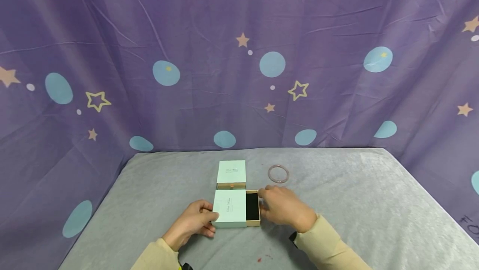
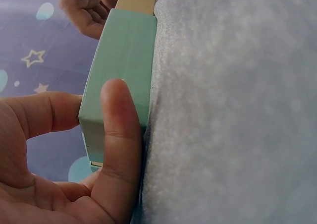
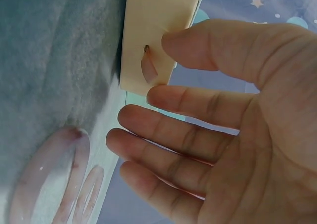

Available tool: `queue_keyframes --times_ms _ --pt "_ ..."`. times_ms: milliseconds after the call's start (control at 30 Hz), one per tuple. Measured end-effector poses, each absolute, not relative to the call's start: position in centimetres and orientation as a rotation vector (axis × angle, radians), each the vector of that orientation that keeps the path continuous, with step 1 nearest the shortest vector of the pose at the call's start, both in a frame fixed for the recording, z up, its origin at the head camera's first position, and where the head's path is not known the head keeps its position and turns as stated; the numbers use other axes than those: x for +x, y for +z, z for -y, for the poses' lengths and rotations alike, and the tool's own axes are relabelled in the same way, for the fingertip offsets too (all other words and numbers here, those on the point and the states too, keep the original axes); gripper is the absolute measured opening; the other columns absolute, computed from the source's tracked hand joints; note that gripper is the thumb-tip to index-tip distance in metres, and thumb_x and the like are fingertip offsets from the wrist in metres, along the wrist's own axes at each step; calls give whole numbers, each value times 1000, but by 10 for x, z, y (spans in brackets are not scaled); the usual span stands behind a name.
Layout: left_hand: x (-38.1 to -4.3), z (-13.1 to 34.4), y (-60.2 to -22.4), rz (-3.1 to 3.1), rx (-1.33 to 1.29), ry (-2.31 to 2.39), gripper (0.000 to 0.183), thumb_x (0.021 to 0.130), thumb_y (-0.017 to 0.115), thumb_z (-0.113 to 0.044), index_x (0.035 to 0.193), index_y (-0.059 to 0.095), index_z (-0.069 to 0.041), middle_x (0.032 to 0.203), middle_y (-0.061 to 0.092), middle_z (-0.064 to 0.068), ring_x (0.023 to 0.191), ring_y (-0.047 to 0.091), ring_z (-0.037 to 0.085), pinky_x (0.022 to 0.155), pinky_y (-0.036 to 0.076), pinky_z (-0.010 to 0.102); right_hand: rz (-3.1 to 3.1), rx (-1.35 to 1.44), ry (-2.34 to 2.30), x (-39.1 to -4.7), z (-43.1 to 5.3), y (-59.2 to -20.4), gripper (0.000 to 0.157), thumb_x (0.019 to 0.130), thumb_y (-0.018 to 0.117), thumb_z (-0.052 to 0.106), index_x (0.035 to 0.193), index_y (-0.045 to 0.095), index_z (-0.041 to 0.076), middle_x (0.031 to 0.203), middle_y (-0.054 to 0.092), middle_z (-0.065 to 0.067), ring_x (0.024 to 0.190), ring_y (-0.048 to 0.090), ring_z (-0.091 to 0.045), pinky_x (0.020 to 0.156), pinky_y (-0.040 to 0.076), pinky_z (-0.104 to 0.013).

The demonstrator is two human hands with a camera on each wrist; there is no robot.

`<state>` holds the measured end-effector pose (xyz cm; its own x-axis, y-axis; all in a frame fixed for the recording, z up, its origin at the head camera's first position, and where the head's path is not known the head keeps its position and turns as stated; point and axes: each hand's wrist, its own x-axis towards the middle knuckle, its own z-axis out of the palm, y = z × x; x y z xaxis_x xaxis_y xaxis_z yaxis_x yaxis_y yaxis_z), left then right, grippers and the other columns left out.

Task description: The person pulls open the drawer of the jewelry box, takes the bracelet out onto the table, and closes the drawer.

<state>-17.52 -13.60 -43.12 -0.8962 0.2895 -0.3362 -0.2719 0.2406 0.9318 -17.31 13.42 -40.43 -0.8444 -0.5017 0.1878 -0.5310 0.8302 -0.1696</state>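
Observation:
A mint-green sliding box [image 1: 229,208] lies on the grey cloth with its cream drawer [image 1: 253,223] partly out to the right. Black lining [image 1: 252,206] shows inside the drawer. My left hand [image 1: 194,221] grips the sleeve's left end; in the left wrist view one finger [image 2: 119,120] lies along its side. At the drawer's outer end is my right hand [image 1: 283,206], its thumb and index fingertips at the end panel's edge and the other fingers extended. A small ribbon tab [image 3: 147,68] hangs loose from that panel.
Directly behind stands a second mint-green box [image 1: 231,172], its drawer end facing me. A pinkish translucent bangle [image 1: 278,182] lies beyond my right hand. Grey cloth [image 1: 168,178] covers the table, and a purple patterned curtain [image 1: 209,74] hangs at its back.

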Motion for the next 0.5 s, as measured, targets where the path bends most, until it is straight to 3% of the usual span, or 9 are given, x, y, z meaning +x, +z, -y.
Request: queue_keyframes --times_ms 500 --pt "-175 136 -431 -2077 11 1697 41 86 65 -7 115 42 12 81 56 16 55 61 18 52 58 33 2794 841 280 -172 -130 -408 11 76 68 15 74 56 16 69 53 5 59 52 -14 49 44 -33"
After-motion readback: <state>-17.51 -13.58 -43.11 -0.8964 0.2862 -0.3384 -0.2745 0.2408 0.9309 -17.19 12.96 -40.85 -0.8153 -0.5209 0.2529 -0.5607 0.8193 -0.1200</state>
